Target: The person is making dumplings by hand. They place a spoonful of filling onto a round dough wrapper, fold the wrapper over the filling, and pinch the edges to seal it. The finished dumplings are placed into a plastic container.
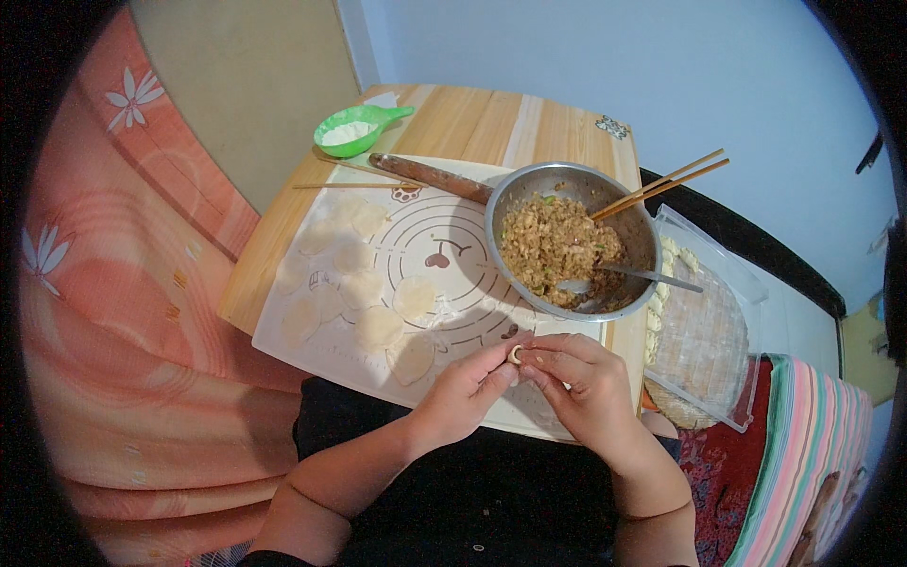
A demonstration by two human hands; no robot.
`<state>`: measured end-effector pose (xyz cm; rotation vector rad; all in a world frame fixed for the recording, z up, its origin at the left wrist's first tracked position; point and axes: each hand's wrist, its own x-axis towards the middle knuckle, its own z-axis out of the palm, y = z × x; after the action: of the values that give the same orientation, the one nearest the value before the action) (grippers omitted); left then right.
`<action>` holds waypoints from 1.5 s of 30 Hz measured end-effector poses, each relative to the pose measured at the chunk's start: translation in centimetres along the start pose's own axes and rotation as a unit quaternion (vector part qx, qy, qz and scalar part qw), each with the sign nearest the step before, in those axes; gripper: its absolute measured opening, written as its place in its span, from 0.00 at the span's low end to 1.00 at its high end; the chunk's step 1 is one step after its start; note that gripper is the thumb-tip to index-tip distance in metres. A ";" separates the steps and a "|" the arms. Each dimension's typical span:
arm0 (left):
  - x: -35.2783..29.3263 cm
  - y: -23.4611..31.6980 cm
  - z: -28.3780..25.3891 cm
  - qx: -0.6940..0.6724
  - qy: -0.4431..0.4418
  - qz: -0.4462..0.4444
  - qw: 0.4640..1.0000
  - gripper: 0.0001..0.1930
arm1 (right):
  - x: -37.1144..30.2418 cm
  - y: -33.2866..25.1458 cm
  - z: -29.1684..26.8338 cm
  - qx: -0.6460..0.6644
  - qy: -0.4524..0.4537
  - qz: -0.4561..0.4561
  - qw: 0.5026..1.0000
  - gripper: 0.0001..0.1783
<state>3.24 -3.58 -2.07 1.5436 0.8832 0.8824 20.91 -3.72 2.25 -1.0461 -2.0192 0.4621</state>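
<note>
A small folded dumpling (515, 355) is pinched between my two hands over the front edge of the printed white mat (283, 333). My left hand (472, 386) closes on its left side, thumb and forefinger pressed together. From the other side, my right hand (584, 383) grips it with bent fingers; most of the dumpling is hidden behind the fingers. Several round dough wrappers (379, 328) lie spread on the mat's left half. Just beyond my right hand stands a steel bowl (498, 236) of minced filling (557, 248), with chopsticks (661, 186) and a metal-handled utensil (661, 277) in it.
A wooden rolling pin (430, 178) lies behind the mat, its right end against the bowl. Thin sticks (350, 185) rest nearby. A green scoop (383, 115) holds white flour. At right, a round woven tray (704, 331) under a clear cover (746, 274) carries a row of dumplings (657, 312).
</note>
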 end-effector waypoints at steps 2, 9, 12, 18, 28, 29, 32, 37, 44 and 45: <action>0.0 0.0 -0.1 -0.004 -0.012 -0.008 1.000 0.19 | 0.1 -0.2 -0.1 0.016 0.003 0.014 1.000 0.10; -0.1 -0.1 0.0 -0.046 -0.018 -0.028 0.998 0.19 | -0.1 -0.6 0.1 0.039 0.000 0.094 0.995 0.11; -0.2 -0.1 0.0 -0.039 -0.015 -0.054 0.998 0.19 | -0.1 -0.7 0.1 -0.007 -0.012 0.094 0.995 0.10; -0.3 -0.8 0.0 -0.052 0.010 -0.080 0.995 0.19 | -0.2 -0.5 0.0 -0.050 0.013 0.072 0.996 0.17; -0.4 -0.3 0.2 0.029 0.003 -0.061 0.998 0.18 | 0.0 0.3 0.3 -0.015 -0.025 0.054 0.998 0.18; -0.4 -0.3 0.2 0.022 -0.009 -0.067 0.997 0.18 | 0.0 0.2 0.4 -0.049 -0.030 0.025 0.998 0.18; -0.2 -0.3 0.0 0.001 -0.027 -0.069 0.997 0.19 | -0.1 0.3 0.4 -0.075 -0.034 -0.004 0.997 0.18; 0.3 -1.0 -0.6 -0.199 -0.019 -0.098 0.975 0.19 | 0.3 0.2 0.0 0.033 0.018 0.112 0.993 0.17; 0.7 0.2 -0.5 -0.387 0.017 -0.140 0.911 0.17 | 0.4 0.5 0.0 0.005 -0.114 0.138 0.984 0.22; 0.6 0.0 -0.4 -0.381 0.026 -0.140 0.913 0.17 | 0.3 0.5 0.4 -0.010 -0.109 0.103 0.989 0.22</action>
<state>3.20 -2.85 -1.99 0.6991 0.6533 0.9094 20.76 -3.16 1.89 -1.2696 -2.1176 0.6929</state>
